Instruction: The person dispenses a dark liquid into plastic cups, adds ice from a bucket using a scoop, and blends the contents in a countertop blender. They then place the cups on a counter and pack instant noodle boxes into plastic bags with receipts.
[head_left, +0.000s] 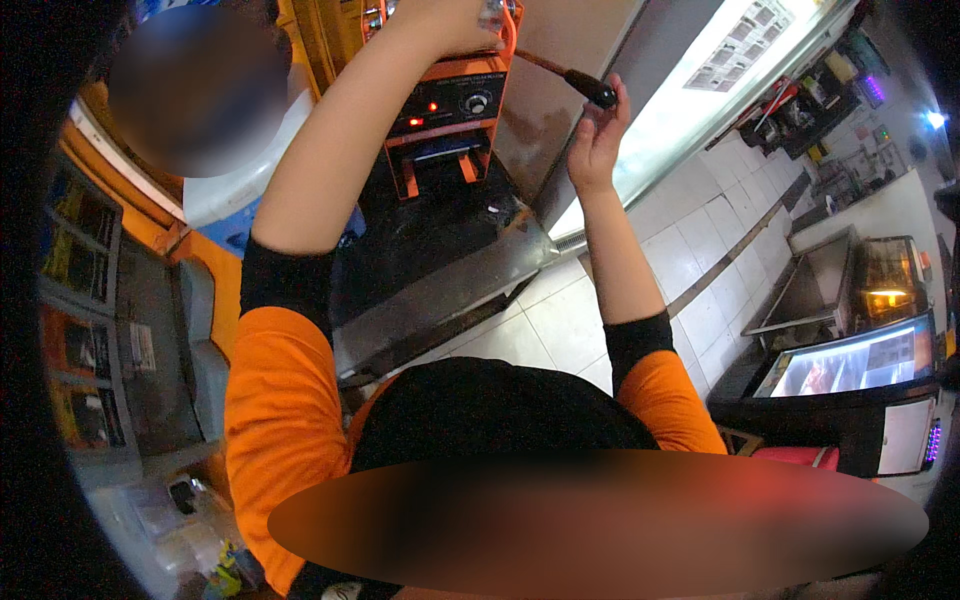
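An orange cup-sealing machine (442, 105) with a black front panel, red indicator lights and a round knob stands before me. My left hand (442, 26) reaches to its upper part and is partly cut off by the top edge. Clear plastic (491, 16) shows at its fingers, but whether they grip it is hidden. A metal lever with a dark handle (589, 86) sticks out from the machine's right side. Around the tip of that handle curl the fingers of my right hand (596, 142), palm partly turned up.
Under the machine is a dark countertop (435, 240) with a metal edge. A person (247, 180) is close by on the left. Right of the counter stands a brightly lit panel (675, 97). A lit screen (847, 360) and a metal sink (806, 277) lie farther right.
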